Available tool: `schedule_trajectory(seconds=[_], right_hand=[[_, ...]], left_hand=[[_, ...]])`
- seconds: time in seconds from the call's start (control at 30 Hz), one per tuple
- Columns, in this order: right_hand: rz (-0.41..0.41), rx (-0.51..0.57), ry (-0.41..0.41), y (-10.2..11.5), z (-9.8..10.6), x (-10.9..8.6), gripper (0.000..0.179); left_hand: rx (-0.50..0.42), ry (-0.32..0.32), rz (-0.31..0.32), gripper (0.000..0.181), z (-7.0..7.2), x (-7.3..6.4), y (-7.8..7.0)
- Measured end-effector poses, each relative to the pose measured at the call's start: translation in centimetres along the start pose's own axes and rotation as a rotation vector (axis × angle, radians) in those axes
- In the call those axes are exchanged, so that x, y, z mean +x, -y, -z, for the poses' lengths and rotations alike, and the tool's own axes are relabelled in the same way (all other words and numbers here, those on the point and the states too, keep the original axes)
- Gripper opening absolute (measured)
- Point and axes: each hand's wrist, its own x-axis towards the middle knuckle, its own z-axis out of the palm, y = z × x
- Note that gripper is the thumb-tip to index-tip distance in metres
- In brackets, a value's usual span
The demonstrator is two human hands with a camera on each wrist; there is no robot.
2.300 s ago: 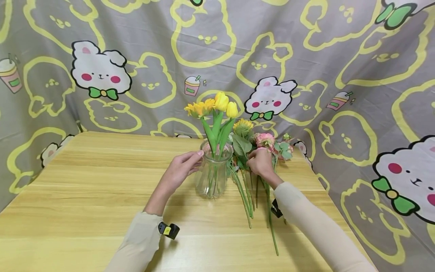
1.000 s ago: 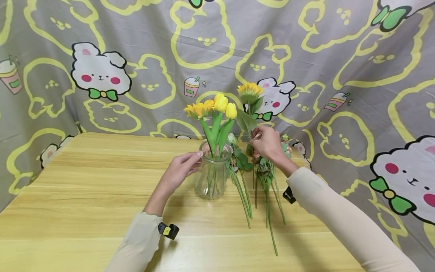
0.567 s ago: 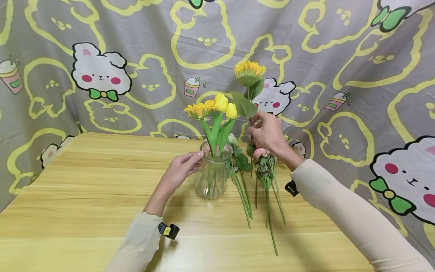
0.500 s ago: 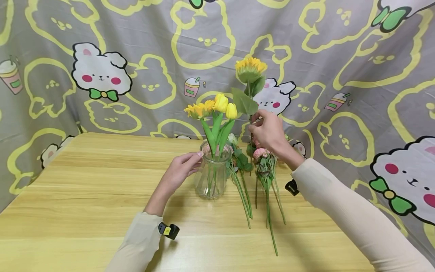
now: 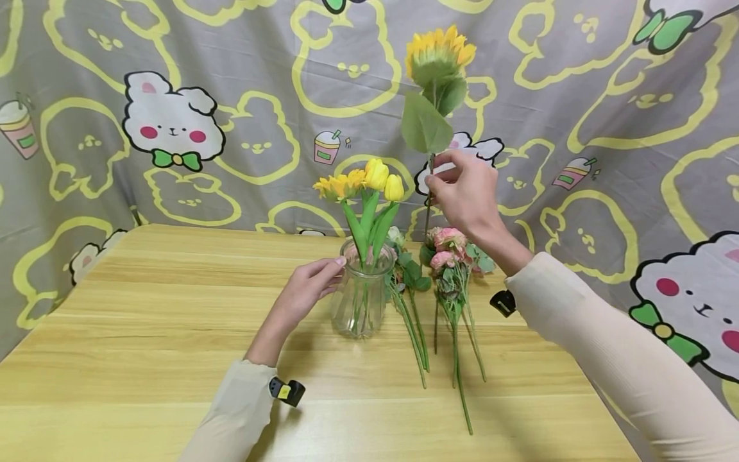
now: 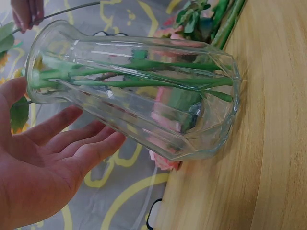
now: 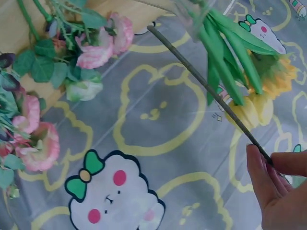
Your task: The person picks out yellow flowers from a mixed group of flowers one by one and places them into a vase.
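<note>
In the head view a clear glass vase point(image 5: 344, 311) stands upright on the table, holding two yellow tulips point(image 5: 377, 174) and an orange-yellow sunflower point(image 5: 340, 186). My left hand point(image 5: 303, 285) touches the vase's left side near the rim. The left wrist view shows its fingers point(image 6: 79, 141) relaxed against the glass point(image 6: 139, 115), not wrapped round it. Right of the vase and higher up, my right hand point(image 5: 466, 189) pinches another sunflower point(image 5: 440, 61) by its stem, bloom upward. In the right wrist view the bare stem point(image 7: 206, 86) extends from between thumb and fingertips.
Pink flowers point(image 5: 449, 240) and leafy green stems point(image 5: 417, 333) lie on the wooden table point(image 5: 173, 308) right of the vase. A grey cartoon-print cloth point(image 5: 260, 58) hangs behind and along the sides.
My right hand has taken hold of the sunflower among the lying flowers and lifted it well above them, uncovering the pink blooms. My left hand has stayed at the vase.
</note>
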Motion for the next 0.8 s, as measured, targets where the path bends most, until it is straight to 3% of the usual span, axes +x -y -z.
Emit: schedule_trajectory(seconds=[0.47,0.8], right_hand=[[0.082,0.061,-0.117,2.0,-0.1,0.0,0.020],[0.081,0.177,-0.069,2.6,-1.1,-0.5,0.018]], left_hand=[[0.006,0.004,0.004,0.064,-0.1,0.0,-0.2],[0.017,-0.004,0.008,0.061,0.0,0.0,-0.3]])
